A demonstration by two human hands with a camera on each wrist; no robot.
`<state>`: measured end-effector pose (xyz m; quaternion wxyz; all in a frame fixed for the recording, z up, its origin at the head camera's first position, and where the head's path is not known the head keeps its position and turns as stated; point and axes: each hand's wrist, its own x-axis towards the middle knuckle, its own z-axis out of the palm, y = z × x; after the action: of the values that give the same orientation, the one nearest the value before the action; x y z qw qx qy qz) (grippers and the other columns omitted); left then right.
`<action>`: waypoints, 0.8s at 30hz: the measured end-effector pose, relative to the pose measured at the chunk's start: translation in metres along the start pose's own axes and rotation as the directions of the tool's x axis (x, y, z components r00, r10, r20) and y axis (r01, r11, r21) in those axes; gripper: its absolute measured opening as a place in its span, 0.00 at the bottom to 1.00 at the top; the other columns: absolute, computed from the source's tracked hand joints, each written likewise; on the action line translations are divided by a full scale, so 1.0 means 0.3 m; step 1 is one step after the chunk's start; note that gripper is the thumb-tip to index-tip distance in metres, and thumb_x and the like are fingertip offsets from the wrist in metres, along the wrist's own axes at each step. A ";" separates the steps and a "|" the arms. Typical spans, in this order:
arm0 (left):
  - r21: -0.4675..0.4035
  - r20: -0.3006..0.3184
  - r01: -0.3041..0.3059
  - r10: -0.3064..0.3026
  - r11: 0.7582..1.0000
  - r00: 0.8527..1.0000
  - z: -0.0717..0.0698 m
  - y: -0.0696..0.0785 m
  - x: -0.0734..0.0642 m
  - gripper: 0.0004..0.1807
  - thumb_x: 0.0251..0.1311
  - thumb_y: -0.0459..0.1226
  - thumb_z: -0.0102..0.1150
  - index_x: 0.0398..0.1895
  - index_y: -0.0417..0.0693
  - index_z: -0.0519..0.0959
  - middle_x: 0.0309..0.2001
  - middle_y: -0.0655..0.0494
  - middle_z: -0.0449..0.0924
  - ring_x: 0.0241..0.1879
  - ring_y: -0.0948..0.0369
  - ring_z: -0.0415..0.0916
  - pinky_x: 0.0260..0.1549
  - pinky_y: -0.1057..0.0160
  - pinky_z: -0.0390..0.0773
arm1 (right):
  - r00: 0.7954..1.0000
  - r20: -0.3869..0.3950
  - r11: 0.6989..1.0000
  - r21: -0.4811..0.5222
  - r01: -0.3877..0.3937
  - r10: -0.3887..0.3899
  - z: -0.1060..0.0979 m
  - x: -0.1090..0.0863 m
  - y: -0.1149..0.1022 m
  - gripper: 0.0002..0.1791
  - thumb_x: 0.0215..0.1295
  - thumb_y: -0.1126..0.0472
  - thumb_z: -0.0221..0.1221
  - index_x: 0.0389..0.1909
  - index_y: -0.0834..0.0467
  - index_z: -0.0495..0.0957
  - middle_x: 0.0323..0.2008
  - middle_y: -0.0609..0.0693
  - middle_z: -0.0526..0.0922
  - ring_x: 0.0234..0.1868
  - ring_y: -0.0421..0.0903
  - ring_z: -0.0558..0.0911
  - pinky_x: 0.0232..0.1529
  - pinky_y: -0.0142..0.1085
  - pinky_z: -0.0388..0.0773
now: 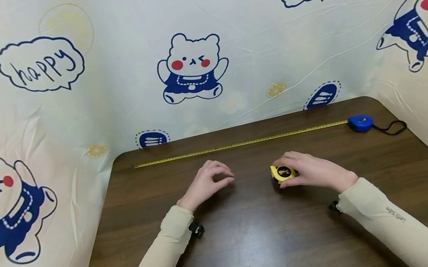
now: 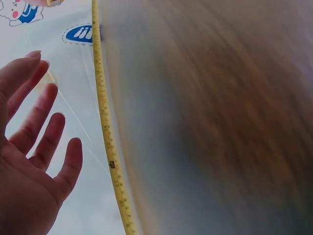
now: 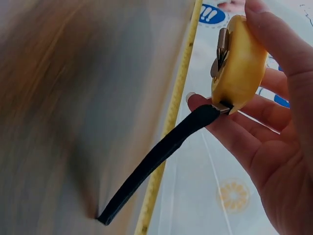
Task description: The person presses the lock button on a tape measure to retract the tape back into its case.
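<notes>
My right hand (image 1: 307, 172) grips a yellow tape measure (image 1: 283, 173) between thumb and fingers, over the middle right of the table. In the right wrist view a black wrist strap (image 3: 159, 149) hangs from the yellow case (image 3: 242, 63), and a metal clip shows on its side. My left hand (image 1: 209, 181) is to the left of it with fingers relaxed and bent, holding nothing; the left wrist view shows its fingers (image 2: 51, 132) spread apart. Beyond both hands, a blue tape measure (image 1: 360, 123) lies with its yellow blade (image 1: 240, 144) pulled out far to the left along the table's back.
The brown wooden table (image 1: 229, 232) is enclosed at the back and sides by a pale curtain (image 1: 126, 73) printed with cartoon bears. A black cord loop (image 1: 393, 128) trails from the blue tape measure near the table's right edge.
</notes>
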<state>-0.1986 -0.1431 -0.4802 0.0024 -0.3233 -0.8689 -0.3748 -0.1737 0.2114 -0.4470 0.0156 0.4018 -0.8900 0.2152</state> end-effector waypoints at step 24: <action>0.033 -0.065 0.096 -0.094 0.995 0.993 -0.101 -0.085 -0.127 0.03 0.65 0.40 0.72 0.40 0.57 0.90 0.45 0.62 0.84 0.52 0.57 0.76 0.55 0.49 0.76 | 0.973 -0.124 0.972 -0.116 -0.207 0.192 -0.133 -0.256 0.146 0.31 0.57 0.52 0.78 0.59 0.58 0.81 0.48 0.51 0.83 0.44 0.45 0.81 0.43 0.48 0.83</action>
<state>-0.1901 -0.1970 -0.4843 0.0180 -0.2693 -0.8894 -0.3690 -0.1591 0.3072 -0.4426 0.0694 0.2957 -0.9355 0.1804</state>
